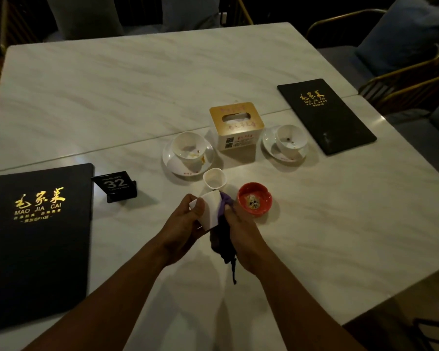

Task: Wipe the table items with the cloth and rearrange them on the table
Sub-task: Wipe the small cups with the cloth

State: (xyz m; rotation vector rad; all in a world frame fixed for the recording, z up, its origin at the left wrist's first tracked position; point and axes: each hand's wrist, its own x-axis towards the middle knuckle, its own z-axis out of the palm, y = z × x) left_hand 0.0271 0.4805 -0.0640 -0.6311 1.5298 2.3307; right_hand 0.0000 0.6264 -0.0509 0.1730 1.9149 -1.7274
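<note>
Hands meet over the near middle of the table [117, 92]. Left hand [184, 225] grips a white cup [209, 211], held up and tipped on its side, with the thumb lying over the narrow base end and the fingers curled underneath. Right hand [242, 230] clutches a dark purple cloth [222, 239] and bunches it against the wide end of the cup. Loose cloth hangs down between the two wrists, with a thin end trailing toward the tabletop.

Just beyond the held cup a second cup [214, 179] stands upright on the table. A red ashtray [254, 198] sits just beside the right hand's fingers, with pale and dark scraps in it.

Farther back a tissue box [236, 125] stands between two place settings. On its left, the left bowl [190, 148] rests on a saucer [174, 164], both marked with orange smears. On its right, the right bowl [290, 139], with a few dark specks inside, rests on another saucer [268, 144].

A black left menu [38, 236] with gold lettering lies flat at the near left edge. A black sign [114, 184] reading 32 stands just beside its far right corner. A right menu [325, 115] of the same kind lies flat beyond the right bowl, near the table's right side. Chairs [401, 79] with metal frames and grey cushions stand past the far and right edges
</note>
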